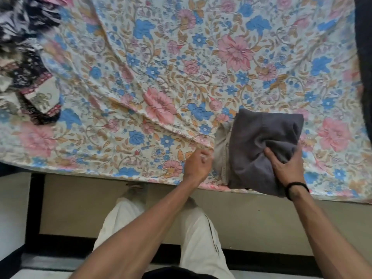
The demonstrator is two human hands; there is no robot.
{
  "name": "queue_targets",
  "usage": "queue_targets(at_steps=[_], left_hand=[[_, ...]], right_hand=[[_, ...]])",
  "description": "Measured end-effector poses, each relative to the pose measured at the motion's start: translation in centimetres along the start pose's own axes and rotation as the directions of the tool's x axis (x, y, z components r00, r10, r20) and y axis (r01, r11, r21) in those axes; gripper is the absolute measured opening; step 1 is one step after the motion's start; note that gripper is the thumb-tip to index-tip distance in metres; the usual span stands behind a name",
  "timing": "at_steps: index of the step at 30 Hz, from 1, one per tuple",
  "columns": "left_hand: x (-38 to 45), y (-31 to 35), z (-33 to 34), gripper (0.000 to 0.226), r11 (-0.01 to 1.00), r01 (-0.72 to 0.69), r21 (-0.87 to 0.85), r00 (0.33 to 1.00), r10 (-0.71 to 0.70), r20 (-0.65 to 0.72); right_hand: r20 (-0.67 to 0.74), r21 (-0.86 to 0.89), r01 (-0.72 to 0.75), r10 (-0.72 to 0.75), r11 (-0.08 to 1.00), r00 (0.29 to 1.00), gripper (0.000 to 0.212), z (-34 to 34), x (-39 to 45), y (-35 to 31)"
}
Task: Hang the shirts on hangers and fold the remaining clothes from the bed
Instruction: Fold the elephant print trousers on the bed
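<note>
**Grey garment gripped at the bed's near edge, folding under way**

Patterned cloth heaped at far left: dark printed clothes [26,63], bunched and unfolded on the bed [124,63], well apart from both hands. Impossible to count the pieces in that heap; at least one, probably several, overlapping. No hangers anywhere in view.

Further right, left hand [196,165] low at the bed's near edge, just beside the pale folded garment [221,150]. Fingers loosely curled, tips close together; cannot tell whether pinching the sheet, touching the pale cloth, or holding nothing.

Right of that, grey garment [261,135] lying folded over the pale one, covering most of it, only a pale strip showing along the left side. Both stacked near the bed's front edge, the grey corner hanging slightly past it. Right hand [285,161] on the grey cloth's near right corner, fingers and thumb curled round a bunched fold, black band on the wrist.

Judged step: folding and stacking of the non-shirt clothes, grey piece seemingly being set or tidied on the pile. Next move likely calls for releasing the bunched corner, smoothing it flat so the stack sits square, then reaching far left for another piece from the heap.

Count: two hands, two folded garments, one unfolded heap, one bed.
</note>
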State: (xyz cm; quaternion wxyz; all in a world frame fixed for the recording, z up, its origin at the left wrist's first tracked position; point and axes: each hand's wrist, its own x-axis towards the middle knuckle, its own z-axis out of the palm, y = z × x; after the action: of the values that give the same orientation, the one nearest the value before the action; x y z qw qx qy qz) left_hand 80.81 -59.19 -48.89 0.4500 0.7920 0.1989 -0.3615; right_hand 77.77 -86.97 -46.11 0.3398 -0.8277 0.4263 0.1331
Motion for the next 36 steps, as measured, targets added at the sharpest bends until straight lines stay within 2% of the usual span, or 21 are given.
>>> queue_targets(at_steps=[2,4,5,6,7,10,15,17,19,22,24,26,27,29,30,32,33,34,36], left_hand=[[0.4,0.6,-2.0,0.016,0.996,-0.083,-0.009,0.996,0.083,0.022],[1.3,0.6,-4.4,0.021,0.993,-0.108,-0.043,0.994,0.107,-0.029],[1.5,0.7,-5.2,0.021,0.991,-0.108,-0.077,0.993,0.105,-0.051],[2.0,0.4,-7.2,0.02,0.988,-0.104,-0.118,0.992,0.095,-0.08],[2.3,0.3,-8.8,0.02,0.983,-0.113,-0.145,0.99,0.098,-0.105],[3.3,-0.5,-15.0,0.02,0.968,-0.128,-0.215,0.98,0.09,-0.18],[5.5,-4.1,-27.0,0.017,0.959,-0.131,-0.252,0.929,0.03,-0.368],[6.5,-6.1,-32.2,0.016,0.961,-0.108,-0.256,0.884,-0.025,-0.467],[7.7,-8.4,-36.7,0.018,0.954,-0.074,-0.291,0.811,-0.112,-0.574],[10.1,-12.1,-43.3,0.039,0.916,-0.02,-0.401,0.677,-0.283,-0.679],[11.8,-14.2,-47.2,0.046,0.861,0.036,-0.507,0.678,-0.393,-0.621],[13.4,-16.0,-50.2,0.035,0.815,0.083,-0.574,0.707,-0.454,-0.543],[14.2,-16.9,-51.3,0.026,0.81,0.091,-0.579,0.708,-0.462,-0.535],[14.9,-17.8,-53.1,0.017,0.821,0.09,-0.564,0.68,-0.464,-0.567],[15.2,-18.1,-54.0,0.016,0.829,0.089,-0.553,0.653,-0.467,-0.596],[15.0,-18.6,-55.5,0.019,0.841,0.075,-0.536,0.575,-0.476,-0.665],[14.9,-19.0,-56.0,0.024,0.854,0.054,-0.517,0.555,-0.457,-0.695],[14.9,-19.4,-56.4,0.034,0.873,0.036,-0.486,0.544,-0.425,-0.723],[15.5,-20.0,-57.1,0.068,0.901,0.063,-0.43,0.603,-0.378,-0.703]], right_hand=[[-0.127,-0.053,0.047,-0.053,0.998,0.991,0.135,-0.5,-1.6,-2.8],[-0.272,-0.149,0.231,-0.264,0.962,0.925,0.125,0.0,-4.3,-6.4],[-0.29,-0.187,0.34,-0.383,0.922,0.877,0.115,0.4,-5.7,-7.7],[-0.275,-0.197,0.428,-0.468,0.882,0.84,0.107,1.8,-7.2,-10.0],[-0.224,-0.17,0.48,-0.508,0.861,0.832,0.102,3.4,-8.2,-11.9],[-0.046,-0.055,0.567,-0.569,0.822,0.821,0.096,10.0,-10.6,-17.5],[0.16,-0.014,0.693,-0.683,0.721,0.713,0.083,22.3,-15.5,-28.1],[0.244,0.031,0.671,-0.657,0.741,0.713,0.07,27.0,-17.7,-32.3],[0.354,0.091,0.561,-0.553,0.823,0.754,0.057,31.3,-20.1,-36.3],[0.506,0.096,0.42,-0.408,0.902,0.76,0.041,38.7,-22.5,-41.0],[0.577,0.064,0.398,-0.36,0.915,0.733,0.034,43.6,-23.6,-43.4],[0.655,-0.002,0.428,-0.322,0.904,0.684,0.043,47.8,-24.7,-45.6],[0.682,-0.048,0.484,-0.325,0.874,0.655,0.052,49.8,-25.1,-46.4],[0.693,-0.191,0.636,-0.356,0.747,0.626,0.066,53.2,-25.5,-46.9],[0.676,-0.236,0.682,-0.387,0.692,0.627,0.06,54.5,-25.5,-47.0],[0.63,-0.29,0.741,-0.462,0.605,0.624,0.02,55.6,-25.6,-46.9],[0.646,-0.314,0.756,-0.455,0.575,0.613,0.007,55.3,-25.7,-46.4],[0.677,-0.349,0.764,-0.419,0.542,0.606,0.013,55.0,-25.7,-45.4],[0.756,-0.425,0.775,-0.287,0.469,0.588,0.019,52.8,-25.7,-42.5]])
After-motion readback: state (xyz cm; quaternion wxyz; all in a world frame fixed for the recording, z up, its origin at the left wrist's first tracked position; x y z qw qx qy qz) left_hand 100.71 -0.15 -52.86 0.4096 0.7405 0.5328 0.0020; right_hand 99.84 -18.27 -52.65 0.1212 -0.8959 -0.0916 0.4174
